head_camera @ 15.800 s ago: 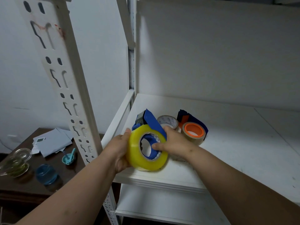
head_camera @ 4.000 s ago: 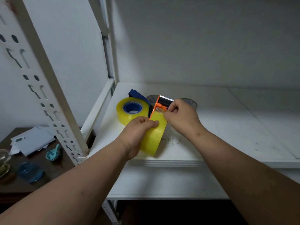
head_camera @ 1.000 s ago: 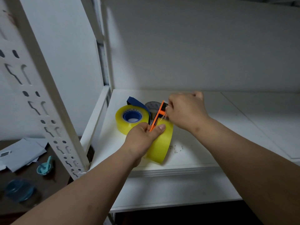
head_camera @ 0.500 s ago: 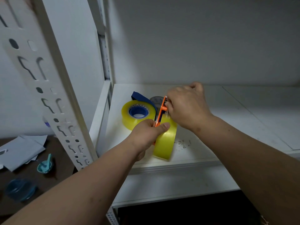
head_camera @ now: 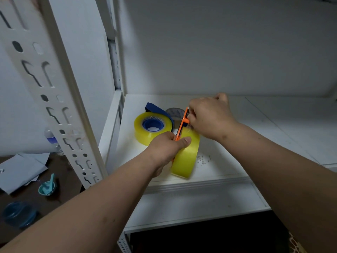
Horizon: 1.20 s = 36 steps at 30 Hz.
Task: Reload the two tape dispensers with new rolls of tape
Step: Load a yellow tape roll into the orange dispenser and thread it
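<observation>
Near the front edge of the white shelf (head_camera: 228, 172), toward its left end, I see my left hand (head_camera: 166, 148) clenched around a yellow tape roll (head_camera: 186, 157) mounted on an orange dispenser (head_camera: 182, 123). The roll stands on edge, thumb pressed flat on its outer band, fingers wrapped behind where I cannot see them. I judge the grip is there to stop the roll turning while the other hand works at the top.

My right hand (head_camera: 209, 117) is curled over the upper end of the orange dispenser, fingertips pinched at what looks like the loose tape end near the cutter; the exact contact is hidden under the knuckles, so I cannot tell whether tape is between the fingers. It is closed tight, not spread.

Just behind, closer to the left edge of the shelf, a second yellow roll (head_camera: 151, 130) lies flat with a blue hub in its core and the blue dispenser (head_camera: 155, 109) arching over it. That one looks loaded already and set out of the way. A grey used roll (head_camera: 175, 114) sits between the two dispensers, touching neither hand.

By my reading, threading the tape end through the orange dispenser is the step in hand, and the job is nearly done.
</observation>
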Each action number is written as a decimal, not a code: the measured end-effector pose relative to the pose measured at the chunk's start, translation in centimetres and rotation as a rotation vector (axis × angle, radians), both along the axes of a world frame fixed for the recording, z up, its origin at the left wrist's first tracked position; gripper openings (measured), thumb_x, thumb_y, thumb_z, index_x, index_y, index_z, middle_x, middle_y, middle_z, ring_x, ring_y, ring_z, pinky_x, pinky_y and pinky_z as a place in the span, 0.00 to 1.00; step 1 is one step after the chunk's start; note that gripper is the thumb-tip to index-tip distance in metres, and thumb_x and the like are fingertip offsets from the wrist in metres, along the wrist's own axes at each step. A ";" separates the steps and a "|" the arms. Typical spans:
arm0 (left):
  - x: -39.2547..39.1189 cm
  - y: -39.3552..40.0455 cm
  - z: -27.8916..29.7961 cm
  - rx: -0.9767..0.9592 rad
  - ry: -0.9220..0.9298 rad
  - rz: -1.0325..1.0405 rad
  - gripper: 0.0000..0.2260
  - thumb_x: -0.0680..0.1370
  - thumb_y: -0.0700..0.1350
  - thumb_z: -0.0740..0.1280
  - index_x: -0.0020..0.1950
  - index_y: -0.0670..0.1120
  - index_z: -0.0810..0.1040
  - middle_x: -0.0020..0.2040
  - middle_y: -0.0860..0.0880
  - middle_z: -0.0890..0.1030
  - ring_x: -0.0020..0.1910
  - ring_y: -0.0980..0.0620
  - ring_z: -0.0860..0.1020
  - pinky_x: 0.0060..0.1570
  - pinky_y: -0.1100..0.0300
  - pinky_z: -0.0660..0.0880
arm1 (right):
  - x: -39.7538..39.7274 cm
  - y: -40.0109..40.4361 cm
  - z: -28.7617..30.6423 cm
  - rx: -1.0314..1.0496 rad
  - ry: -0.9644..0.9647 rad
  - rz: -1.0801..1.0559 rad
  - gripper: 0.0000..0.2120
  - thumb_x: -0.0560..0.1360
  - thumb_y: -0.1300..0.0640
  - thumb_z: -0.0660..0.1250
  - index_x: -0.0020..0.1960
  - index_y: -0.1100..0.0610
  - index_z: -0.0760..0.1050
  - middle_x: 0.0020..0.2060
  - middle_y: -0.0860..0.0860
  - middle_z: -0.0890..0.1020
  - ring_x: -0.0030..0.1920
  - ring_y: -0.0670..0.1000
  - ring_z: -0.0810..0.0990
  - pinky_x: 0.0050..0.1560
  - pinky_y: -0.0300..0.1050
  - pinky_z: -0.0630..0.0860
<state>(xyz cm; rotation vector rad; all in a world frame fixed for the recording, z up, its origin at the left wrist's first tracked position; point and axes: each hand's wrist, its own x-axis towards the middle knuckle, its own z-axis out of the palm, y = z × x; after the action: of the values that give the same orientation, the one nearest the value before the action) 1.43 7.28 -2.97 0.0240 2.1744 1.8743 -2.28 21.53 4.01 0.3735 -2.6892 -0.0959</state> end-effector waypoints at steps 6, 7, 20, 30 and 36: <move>-0.1 -0.3 0.2 -0.061 -0.002 -0.050 0.17 0.76 0.54 0.69 0.50 0.40 0.76 0.44 0.43 0.75 0.42 0.47 0.72 0.44 0.54 0.69 | 0.9 0.1 -1.1 -0.117 0.046 -0.076 0.09 0.72 0.56 0.59 0.34 0.51 0.62 0.32 0.48 0.70 0.37 0.54 0.70 0.48 0.51 0.58; 0.0 -0.1 0.2 -0.055 -0.010 -0.049 0.18 0.75 0.54 0.70 0.52 0.39 0.76 0.44 0.43 0.76 0.43 0.47 0.72 0.44 0.53 0.69 | 1.0 0.3 -1.0 -0.152 0.008 -0.115 0.09 0.71 0.56 0.58 0.33 0.52 0.63 0.31 0.48 0.71 0.37 0.55 0.71 0.48 0.51 0.58; 0.6 3.1 -1.1 -0.115 0.192 0.133 0.20 0.74 0.62 0.67 0.33 0.51 0.67 0.26 0.55 0.66 0.25 0.56 0.64 0.22 0.67 0.61 | 2.3 3.2 -1.0 -0.038 0.161 -0.059 0.09 0.75 0.53 0.61 0.38 0.51 0.62 0.39 0.52 0.78 0.43 0.58 0.77 0.52 0.52 0.58; -0.1 2.7 -0.5 -0.026 0.084 0.140 0.21 0.72 0.62 0.70 0.33 0.50 0.64 0.27 0.52 0.63 0.28 0.51 0.62 0.30 0.57 0.60 | 1.8 2.3 -1.1 -0.175 0.114 -0.145 0.08 0.75 0.53 0.59 0.37 0.54 0.68 0.38 0.50 0.78 0.42 0.55 0.76 0.51 0.50 0.58; 0.0 2.6 -0.4 -0.032 0.040 0.127 0.19 0.73 0.61 0.68 0.40 0.47 0.68 0.36 0.47 0.67 0.36 0.48 0.66 0.37 0.52 0.64 | 1.7 3.6 2.4 -0.818 -0.564 -0.111 0.12 0.73 0.55 0.70 0.35 0.57 0.72 0.34 0.58 0.78 0.35 0.53 0.74 0.34 0.39 0.71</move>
<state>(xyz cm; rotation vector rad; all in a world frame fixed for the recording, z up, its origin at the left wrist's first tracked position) 1.41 9.88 -3.38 -0.0865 2.2815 1.9212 -0.60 25.12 6.44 -0.0214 -2.9610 1.1952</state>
